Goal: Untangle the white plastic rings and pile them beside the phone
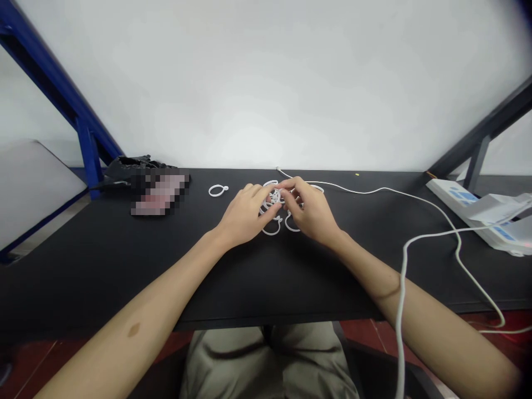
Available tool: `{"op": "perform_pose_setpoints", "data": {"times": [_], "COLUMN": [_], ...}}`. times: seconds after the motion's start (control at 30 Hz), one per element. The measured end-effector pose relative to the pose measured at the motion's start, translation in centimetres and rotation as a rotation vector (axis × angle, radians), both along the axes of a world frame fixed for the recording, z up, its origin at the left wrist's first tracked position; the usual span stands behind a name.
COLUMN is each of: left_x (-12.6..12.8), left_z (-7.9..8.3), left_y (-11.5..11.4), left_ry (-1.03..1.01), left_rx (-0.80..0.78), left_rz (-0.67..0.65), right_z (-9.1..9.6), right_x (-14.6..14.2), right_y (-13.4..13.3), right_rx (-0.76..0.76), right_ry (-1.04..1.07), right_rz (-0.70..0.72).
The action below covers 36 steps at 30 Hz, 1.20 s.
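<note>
**benchguy:** While both hands meet mid-table, what's actually being gripped?

**ringo_77:** Both are on the same thing, the cluster of white rings (274, 197). The left hand (245, 216) has thumb and fingertips pinched shut on the near-left side of it. The right hand (311, 213) is pinched shut on it from the other side, fingers curled in. The fingertips nearly touch each other over the tangle. I can't tell which ring each finger is on, it's too small and knotted.

**benchguy:** And where's the cluster sitting?

**ringo_77:** Flat on the black table (124, 249), toward the back edge, roughly centre. A couple of loops poke out below the fingers on the near side. One loose ring (218, 190) lies on its own just left of the left hand, not touching anything.

**benchguy:** What's further out?

**ringo_77:** A white cable (374, 191) runs from behind the cluster off to the right, then loops down over the right forearm. At the far right is a white power strip (465, 202). At the far left there's a black bag (133, 164) by a blue frame post (87, 138).
</note>
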<state>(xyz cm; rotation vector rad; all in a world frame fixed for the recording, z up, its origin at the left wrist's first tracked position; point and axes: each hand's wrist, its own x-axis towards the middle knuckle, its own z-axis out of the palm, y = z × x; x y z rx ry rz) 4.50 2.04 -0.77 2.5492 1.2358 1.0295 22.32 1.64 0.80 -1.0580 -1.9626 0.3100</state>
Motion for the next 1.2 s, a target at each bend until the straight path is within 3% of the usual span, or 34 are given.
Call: {"op": "perform_pose_setpoints", "data": {"times": [0.7,0.8,0.97,1.07,1.2], "left_x": [-0.1,-0.6,-2.7,-3.9,-4.8], "left_z": [0.5,0.5,0.0,-0.7,-1.5], "left_y": [-0.1,0.4,2.0,2.9,3.7], "left_ry": [0.037,0.053,0.212,0.36,0.389], "left_rx": [-0.029,0.021,0.058,-0.036,-0.096], "left_rz": [0.023,0.139,0.476,0.531,0.573], "right_z": [-0.3,-0.7,-1.0,-0.6,-0.6], "right_x": [0.0,0.0,0.3,0.5,0.7], "right_y": [0.0,0.2,0.3,0.1,-0.1], "right_rx": [-0.069,-0.105,-0.042,-0.028,-0.059], "right_ry": [0.015,-0.006,-0.216,-0.432,-0.591], "right_rz": [-0.016,-0.03,-0.007,0.057,0.088]}}
